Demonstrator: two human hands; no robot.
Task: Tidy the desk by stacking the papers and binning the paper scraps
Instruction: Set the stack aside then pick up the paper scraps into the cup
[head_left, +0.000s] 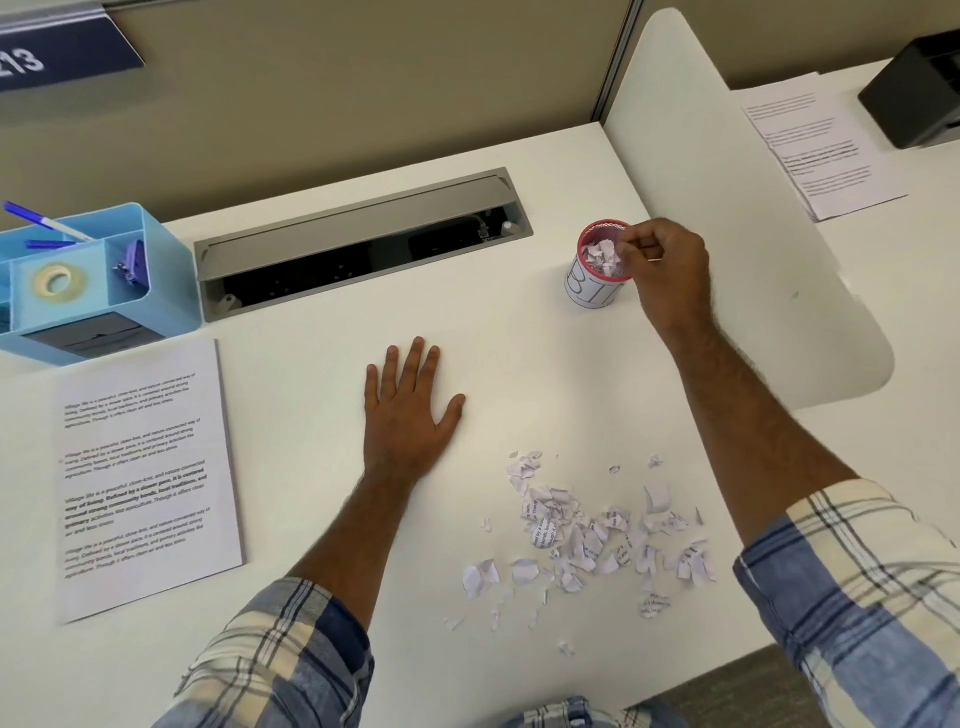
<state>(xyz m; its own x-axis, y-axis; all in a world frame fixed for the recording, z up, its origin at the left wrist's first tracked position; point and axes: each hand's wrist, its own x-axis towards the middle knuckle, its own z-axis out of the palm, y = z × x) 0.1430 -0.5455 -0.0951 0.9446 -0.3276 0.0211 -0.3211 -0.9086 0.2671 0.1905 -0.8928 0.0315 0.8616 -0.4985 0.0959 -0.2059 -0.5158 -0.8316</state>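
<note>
While left hand (410, 410) lies flat, right hand (665, 265) grip pinched over round bin (592, 288), torn scraps (587, 535) below

Right hand (662, 265) hides the bin (592, 291) rim — perhaps pinching scraps.

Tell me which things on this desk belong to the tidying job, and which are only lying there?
Job things:
- paper scraps on the desk
- small bin, scraps already inside
- stacked papers
- right hand over the bin
- left hand flat on the desk

Lying about:
- blue organiser
- tape roll
- pen
- cable tray
</note>
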